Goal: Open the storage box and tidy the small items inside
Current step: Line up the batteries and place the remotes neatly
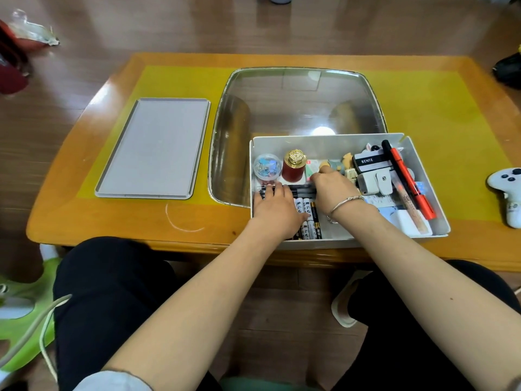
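Nearest to us, at the front edge of the wooden surface (84,218), we see the open white storage box (332,242) with both hands inside it. The left hand (275,206) lies palm down, fingers extended, pressing on a row of black pens (303,189) that runs crosswise above a bundle of batteries (308,221). The right hand (332,190), its wrist ringed by a silver bracelet (345,203), has its fingers curled down at the pens' right end; we cannot tell whether it grips them. Behind the hands we note a clear round tub of clips (267,166) beside a red bottle with a gold cap (294,166). To the right lie a black-and-white stamp marked BENTE (369,160) and a red-and-black marker (408,182). Farther back we see a clear plastic bin (298,103), and at left the grey lid (153,148) lying flat. A white game controller (507,190) rests at far right.
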The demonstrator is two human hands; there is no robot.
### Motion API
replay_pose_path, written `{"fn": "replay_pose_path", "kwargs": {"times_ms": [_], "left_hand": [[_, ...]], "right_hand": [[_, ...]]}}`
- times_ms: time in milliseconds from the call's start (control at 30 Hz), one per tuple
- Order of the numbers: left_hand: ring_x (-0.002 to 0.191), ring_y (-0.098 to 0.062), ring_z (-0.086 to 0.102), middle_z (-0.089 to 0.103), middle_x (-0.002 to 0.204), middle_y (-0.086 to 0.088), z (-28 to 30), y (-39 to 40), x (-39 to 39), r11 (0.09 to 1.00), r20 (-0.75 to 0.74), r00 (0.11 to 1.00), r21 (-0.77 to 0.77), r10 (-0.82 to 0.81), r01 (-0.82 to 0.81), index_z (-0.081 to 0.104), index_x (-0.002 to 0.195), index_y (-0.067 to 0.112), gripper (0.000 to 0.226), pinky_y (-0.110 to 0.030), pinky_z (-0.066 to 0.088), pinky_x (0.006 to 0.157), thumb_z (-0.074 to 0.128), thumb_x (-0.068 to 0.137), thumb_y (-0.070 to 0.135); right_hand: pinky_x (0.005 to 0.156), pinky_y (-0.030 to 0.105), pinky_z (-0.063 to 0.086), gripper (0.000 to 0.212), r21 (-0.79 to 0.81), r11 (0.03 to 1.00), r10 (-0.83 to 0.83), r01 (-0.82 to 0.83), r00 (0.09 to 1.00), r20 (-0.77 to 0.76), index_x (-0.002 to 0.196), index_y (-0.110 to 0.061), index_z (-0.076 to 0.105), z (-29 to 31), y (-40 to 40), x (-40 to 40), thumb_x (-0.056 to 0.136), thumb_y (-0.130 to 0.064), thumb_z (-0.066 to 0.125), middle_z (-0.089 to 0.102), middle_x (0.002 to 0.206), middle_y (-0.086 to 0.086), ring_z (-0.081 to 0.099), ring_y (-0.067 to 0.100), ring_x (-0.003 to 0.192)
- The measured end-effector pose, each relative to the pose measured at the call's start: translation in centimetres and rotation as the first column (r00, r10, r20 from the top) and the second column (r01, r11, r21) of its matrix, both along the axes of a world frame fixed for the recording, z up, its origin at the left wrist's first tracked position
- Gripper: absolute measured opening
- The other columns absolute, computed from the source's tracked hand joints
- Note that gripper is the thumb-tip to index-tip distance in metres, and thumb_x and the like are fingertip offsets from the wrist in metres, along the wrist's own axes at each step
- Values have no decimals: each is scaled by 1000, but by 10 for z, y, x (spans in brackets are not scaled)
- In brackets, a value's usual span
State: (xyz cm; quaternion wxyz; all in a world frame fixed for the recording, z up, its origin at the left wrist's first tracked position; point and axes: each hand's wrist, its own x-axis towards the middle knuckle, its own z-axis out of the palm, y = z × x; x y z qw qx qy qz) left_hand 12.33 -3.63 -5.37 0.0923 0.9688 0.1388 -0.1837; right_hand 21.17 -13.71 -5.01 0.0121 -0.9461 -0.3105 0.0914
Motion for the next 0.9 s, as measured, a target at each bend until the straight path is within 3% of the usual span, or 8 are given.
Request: {"fn": "replay_pose_path", "kwargs": {"times_ms": [100, 200, 467, 567, 767, 900], "left_hand": [[147, -29, 1, 3, 160, -13, -1, -2, -1, 1000, -26, 1000, 13, -3, 4, 4, 151, 4, 84, -50, 5, 116, 33, 96, 59], [146, -29, 5, 12, 157, -13, -1, -4, -3, 1000, 13, 1000, -2, 1, -1, 11, 150, 3, 81, -52, 10, 115, 37, 95, 57], [144, -26, 13, 18, 156, -11, 1, -5, 0, 996, 28, 997, 49, -78, 77, 15, 150, 8, 80, -50, 15, 113, 38, 94, 60], [146, -30, 6, 10, 158, -14, 5, -8, 4, 994, -44, 996, 75, -74, 77, 9, 152, 8, 85, -52, 9, 115, 38, 93, 61], [146, -33, -10, -9, 159, -13, 5, -10, 3, 999, -142, 990, -43, -20, 14, -3, 152, 10, 86, -55, 8, 115, 40, 94, 58], [145, -33, -11, -12, 159, -13, 6, -7, 3, 998, -162, 985, -36, -52, 47, -5, 152, 11, 88, -54, 9, 115, 40, 94, 58]], "right_hand": [[83, 41, 49, 36, -23, 1000, -8, 8, 1000, -8, 117, -6, 58, 1, -1, 0, 82, 0, 53, 45, 124, 16, 56, 36, 103], [84, 40, 49, 34, -26, 1000, -5, 5, 1000, 3, 116, -7, 60, 2, -2, 2, 83, -1, 54, 46, 124, 16, 57, 36, 103], [77, 37, 49, 26, -38, 999, -2, 3, 1000, 18, 107, -6, 61, 2, -2, 1, 83, -3, 52, 59, 109, 16, 59, 34, 98], [75, 35, 49, 26, -25, 999, -26, 26, 1000, -7, 106, -6, 63, 4, -1, 2, 83, -3, 51, 61, 106, 17, 59, 34, 97], [63, 33, 39, 17, -15, 999, -34, 34, 999, 9, 98, -1, 58, 10, -4, -2, 84, 0, 49, 59, 96, 20, 60, 36, 89], [72, 35, 46, 27, -51, 998, -34, 31, 998, -51, 110, -3, 62, 13, -2, 0, 84, -1, 53, 60, 106, 20, 59, 36, 96]]}}
